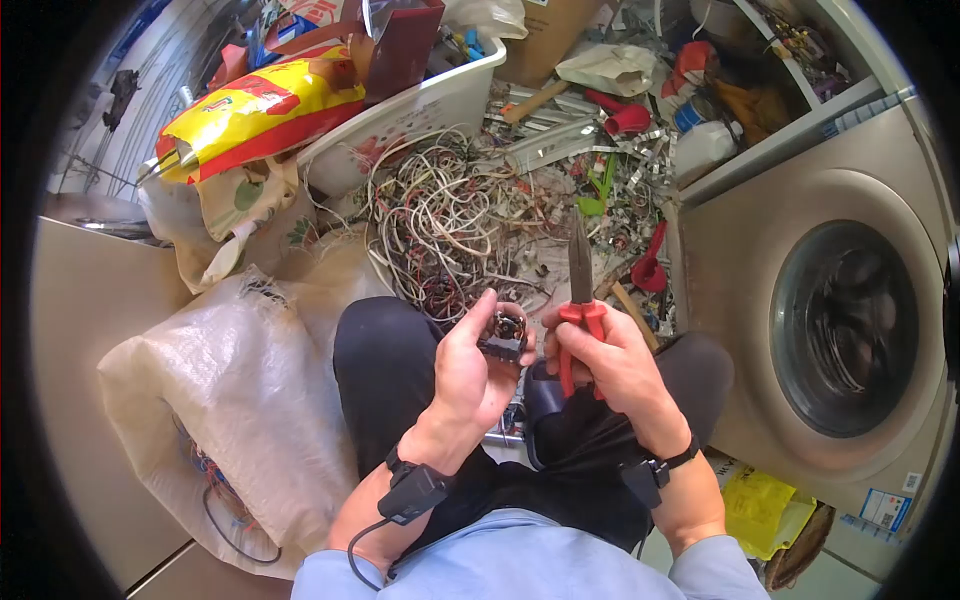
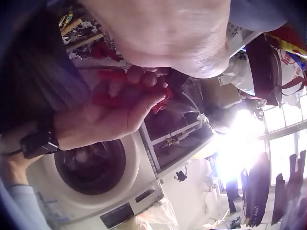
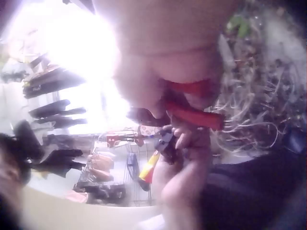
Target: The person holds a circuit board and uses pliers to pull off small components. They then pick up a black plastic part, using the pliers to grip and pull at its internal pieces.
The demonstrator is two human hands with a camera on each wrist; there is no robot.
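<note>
A small black part [image 1: 505, 337] with copper-coloured bits inside lies in the left hand [image 1: 470, 372], gripped between thumb and fingers. Just to its right, the right hand [image 1: 610, 362] holds red-handled pliers [image 1: 580, 265], their long jaws pointing up and away from the body. The pliers and the black part are apart. In the left wrist view the right hand [image 2: 103, 115] is curled round the red handles [image 2: 115, 98]. The right wrist view shows the dark part [image 3: 167, 143] in the left hand [image 3: 180, 167], beneath the red handles [image 3: 196, 117].
A tangle of wires [image 1: 440, 215] lies on the floor ahead, with metal scraps [image 1: 640, 180] to its right. A white tub [image 1: 400, 115] stands behind, a woven sack [image 1: 220, 390] at the left. At the right is a washing machine [image 1: 780, 200].
</note>
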